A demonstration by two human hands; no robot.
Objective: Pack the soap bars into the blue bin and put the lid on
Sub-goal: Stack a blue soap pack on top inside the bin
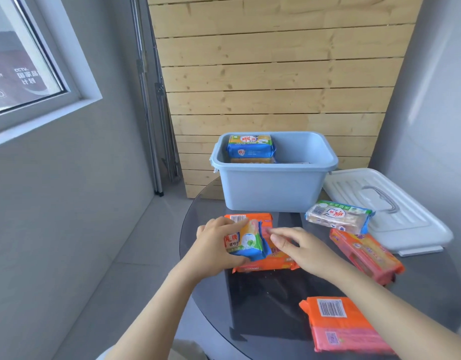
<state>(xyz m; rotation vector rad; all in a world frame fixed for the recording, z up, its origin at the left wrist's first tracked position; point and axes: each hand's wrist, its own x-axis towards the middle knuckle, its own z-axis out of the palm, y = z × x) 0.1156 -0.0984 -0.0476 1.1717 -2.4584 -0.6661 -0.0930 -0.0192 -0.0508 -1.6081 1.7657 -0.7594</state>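
Note:
The blue bin [273, 188] stands open at the table's far side with a blue-and-yellow soap pack [251, 146] stacked inside at its left. My left hand [216, 245] grips another blue-and-yellow soap pack [246, 240], tilted up above an orange soap pack [265, 265]. My right hand [299, 249] hovers beside it with fingers spread, holding nothing. A green-edged soap pack [338, 215] leans on the white lid [395, 211] lying flat to the right of the bin. Two more orange packs lie at the right [367, 255] and near front [341, 326].
The round dark glass table [263, 307] has its left edge just beside my left forearm. A wooden slat panel [276, 74] stands behind the bin. Grey walls close in on both sides, with a window [21, 63] on the left.

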